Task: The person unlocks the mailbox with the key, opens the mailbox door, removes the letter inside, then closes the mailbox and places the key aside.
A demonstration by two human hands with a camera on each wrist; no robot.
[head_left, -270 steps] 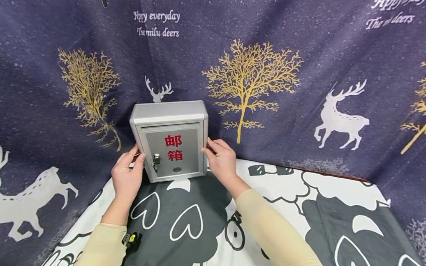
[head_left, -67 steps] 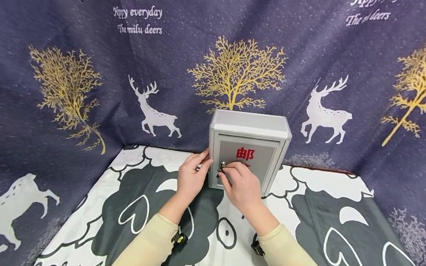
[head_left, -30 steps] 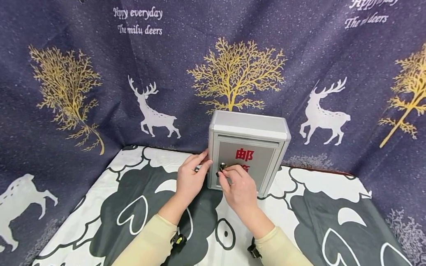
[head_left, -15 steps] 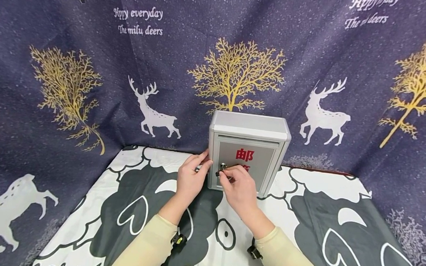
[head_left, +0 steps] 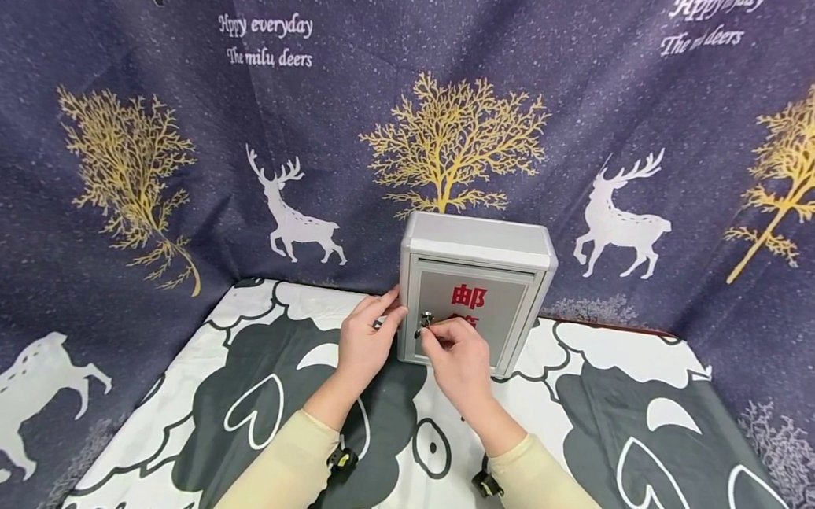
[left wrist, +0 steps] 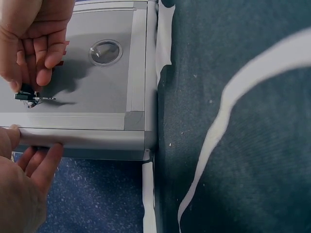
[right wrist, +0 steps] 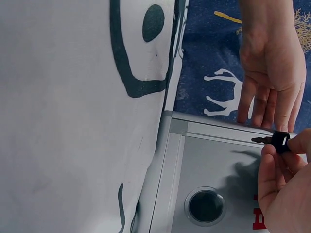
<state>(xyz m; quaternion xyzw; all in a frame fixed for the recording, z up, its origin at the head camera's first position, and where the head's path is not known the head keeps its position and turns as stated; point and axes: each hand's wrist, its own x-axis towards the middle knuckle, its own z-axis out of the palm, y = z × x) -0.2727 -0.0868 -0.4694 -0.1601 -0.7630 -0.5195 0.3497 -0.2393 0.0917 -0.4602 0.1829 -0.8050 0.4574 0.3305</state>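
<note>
A silver metal mailbox [head_left: 480,236] with red Chinese characters stands upright against the cloth backdrop. My left hand [head_left: 366,338] rests on its left side, thumb at the front edge and fingers extended along the side wall. At the left of the door is a chrome lock [head_left: 427,317]. There, my right hand [head_left: 460,361] pinches a black-headed key [right wrist: 280,141] between thumb and fingers. A key blade [left wrist: 48,99] sticks out toward the mailbox's bottom. The right hand covers part of the lettering. A round window [left wrist: 105,52] sits low on the door.
A dark blue cloth [head_left: 360,117] printed with deer and trees hangs behind and at the sides. Under the mailbox lies a black-and-white patterned cloth [head_left: 283,403]. A mail slot [head_left: 476,268] runs across the front's top.
Since the earliest frame, the mailbox has shifted right relative to the backdrop, and my right hand has gone from its right side to the lock. Lately, only the right fingers turn slightly.
</note>
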